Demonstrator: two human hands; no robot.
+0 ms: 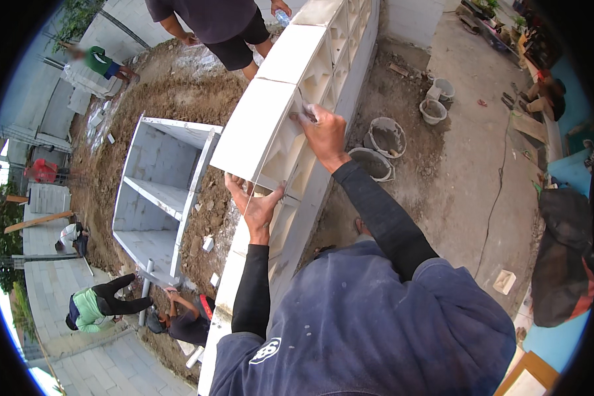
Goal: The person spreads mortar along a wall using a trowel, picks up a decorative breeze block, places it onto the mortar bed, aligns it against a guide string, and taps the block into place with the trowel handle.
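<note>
A cream-white breeze block (pixel 244 132) with a smooth top and recessed hollows in its side lies at the near end of the top course of a wall. My left hand (pixel 259 206) grips its near end, fingers on the left corner and thumb on the right. My right hand (pixel 325 135) is closed on the block's right side, close to the joint with the neighbouring block (pixel 296 53); its fingertips are partly hidden. A thin string (pixel 250 198) runs past the near corner by my left hand. More hollow blocks (pixel 285 221) form the course underneath.
Buckets of grey mortar (pixel 385 137) stand right of the wall. Left of it, a grey block-built chamber (pixel 155 188) sits in dug soil. A co-worker (pixel 211 26) stands beyond the wall's far part, holding a bottle (pixel 282 16). Other people work at lower left.
</note>
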